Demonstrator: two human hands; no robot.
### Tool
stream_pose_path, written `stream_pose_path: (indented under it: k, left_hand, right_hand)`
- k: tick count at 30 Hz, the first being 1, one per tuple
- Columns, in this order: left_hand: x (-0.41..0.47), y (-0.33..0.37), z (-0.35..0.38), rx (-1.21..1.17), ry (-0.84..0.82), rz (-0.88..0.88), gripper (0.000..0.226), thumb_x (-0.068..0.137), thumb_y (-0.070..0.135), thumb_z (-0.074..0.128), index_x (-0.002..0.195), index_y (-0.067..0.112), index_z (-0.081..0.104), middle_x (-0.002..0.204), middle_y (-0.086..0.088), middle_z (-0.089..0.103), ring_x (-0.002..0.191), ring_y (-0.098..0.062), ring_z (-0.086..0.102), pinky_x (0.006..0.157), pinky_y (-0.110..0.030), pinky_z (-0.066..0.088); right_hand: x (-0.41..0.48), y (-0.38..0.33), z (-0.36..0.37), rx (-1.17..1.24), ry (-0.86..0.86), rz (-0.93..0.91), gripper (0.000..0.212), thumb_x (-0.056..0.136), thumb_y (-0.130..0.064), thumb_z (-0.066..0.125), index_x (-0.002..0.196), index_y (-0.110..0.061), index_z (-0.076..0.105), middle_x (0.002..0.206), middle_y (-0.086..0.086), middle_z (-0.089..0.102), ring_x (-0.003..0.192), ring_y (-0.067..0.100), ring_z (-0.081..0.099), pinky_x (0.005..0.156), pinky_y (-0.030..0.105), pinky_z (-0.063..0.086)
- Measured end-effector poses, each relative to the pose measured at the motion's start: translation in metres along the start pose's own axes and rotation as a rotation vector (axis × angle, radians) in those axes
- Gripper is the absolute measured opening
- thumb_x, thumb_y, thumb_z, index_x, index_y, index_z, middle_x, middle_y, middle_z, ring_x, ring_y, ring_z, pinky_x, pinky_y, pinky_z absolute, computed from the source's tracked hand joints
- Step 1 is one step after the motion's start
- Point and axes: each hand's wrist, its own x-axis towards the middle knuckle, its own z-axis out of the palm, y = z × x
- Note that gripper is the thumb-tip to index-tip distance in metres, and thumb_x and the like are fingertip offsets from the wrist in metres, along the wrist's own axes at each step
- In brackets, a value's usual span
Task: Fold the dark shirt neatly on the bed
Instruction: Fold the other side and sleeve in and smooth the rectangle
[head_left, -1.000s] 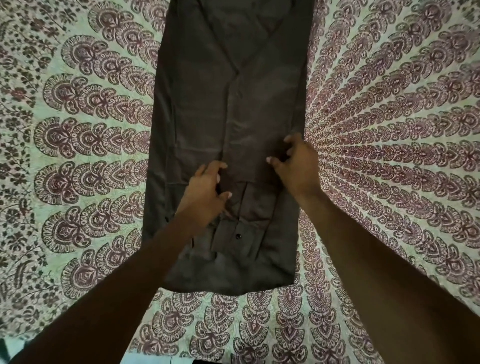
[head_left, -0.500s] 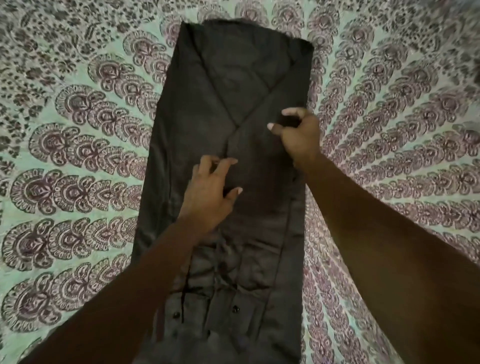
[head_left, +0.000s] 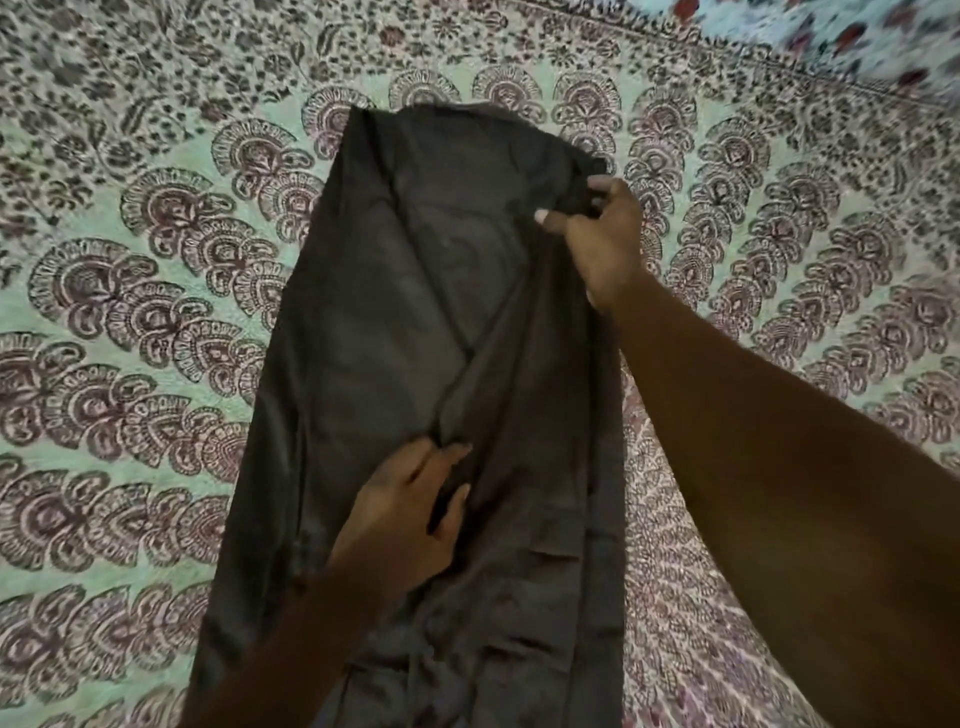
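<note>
A patterned mandala bedspread (head_left: 156, 322) covers the bed. On it the dark shirt (head_left: 395, 322) lies lengthwise as a long narrow strip running toward the bed's far edge. The right hand (head_left: 602, 239) pinches the shirt's far right corner; the left hand (head_left: 405, 514) rests flat, fingers spread, on its middle.

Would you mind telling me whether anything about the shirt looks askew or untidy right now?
The shirt lies in a long strip, but creases bunch near the left hand, and the far corner pinched by the right hand is rumpled.
</note>
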Motion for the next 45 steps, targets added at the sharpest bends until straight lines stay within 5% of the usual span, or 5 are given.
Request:
stream_pose_path:
  k: [12, 20, 27, 31, 45]
  left_hand:
    - [-0.005, -0.002, 0.0, 0.016, 0.012, -0.003, 0.039, 0.099, 0.032, 0.053, 0.132, 0.016, 0.066, 0.118, -0.01, 0.065, 0.096, -0.029, 0.068, 0.089, -0.036, 0.058]
    - [0.0, 0.003, -0.004, 0.013, 0.043, 0.031, 0.036, 0.097, 0.03, 0.056, 0.126, 0.011, 0.068, 0.101, -0.005, 0.064, 0.077, -0.024, 0.063, 0.075, -0.026, 0.052]
    - [0.003, 0.017, -0.03, -0.149, 0.049, -0.007, 0.018, 0.09, 0.016, 0.075, 0.107, 0.013, 0.074, 0.076, 0.02, 0.05, 0.067, 0.012, 0.054, 0.065, 0.002, 0.036]
    - [-0.029, 0.027, -0.041, -0.117, -0.039, -0.056, 0.022, 0.09, 0.016, 0.076, 0.112, 0.016, 0.071, 0.074, 0.011, 0.06, 0.062, -0.005, 0.058, 0.062, -0.021, 0.054]
    - [-0.116, 0.046, -0.053, -0.315, -0.009, -0.344, 0.03, 0.092, 0.004, 0.065, 0.095, 0.031, 0.053, 0.076, 0.005, 0.067, 0.069, -0.01, 0.066, 0.073, -0.029, 0.053]
  right_hand:
    - [0.037, 0.001, -0.007, -0.016, 0.156, -0.003, 0.038, 0.076, 0.018, 0.073, 0.094, -0.012, 0.059, 0.078, 0.0, 0.064, 0.066, 0.003, 0.063, 0.061, 0.013, 0.053]
    - [-0.017, 0.003, -0.026, -0.665, 0.049, -0.44, 0.023, 0.087, -0.016, 0.074, 0.107, -0.011, 0.064, 0.117, 0.01, 0.051, 0.102, 0.03, 0.06, 0.09, 0.037, 0.052]
    - [-0.07, 0.019, -0.04, -0.934, -0.236, -0.192, 0.061, 0.091, -0.046, 0.072, 0.139, -0.015, 0.05, 0.145, 0.025, 0.039, 0.127, 0.048, 0.051, 0.107, 0.047, 0.046]
    - [-0.121, 0.025, -0.051, -0.89, -0.291, -0.186, 0.07, 0.087, -0.053, 0.073, 0.142, -0.019, 0.048, 0.144, 0.025, 0.039, 0.128, 0.049, 0.049, 0.11, 0.05, 0.045]
    - [-0.312, 0.086, -0.1, -0.566, -0.22, 0.097, 0.102, 0.073, -0.044, 0.09, 0.155, -0.028, 0.03, 0.123, 0.013, 0.071, 0.113, 0.034, 0.067, 0.096, 0.038, 0.054]
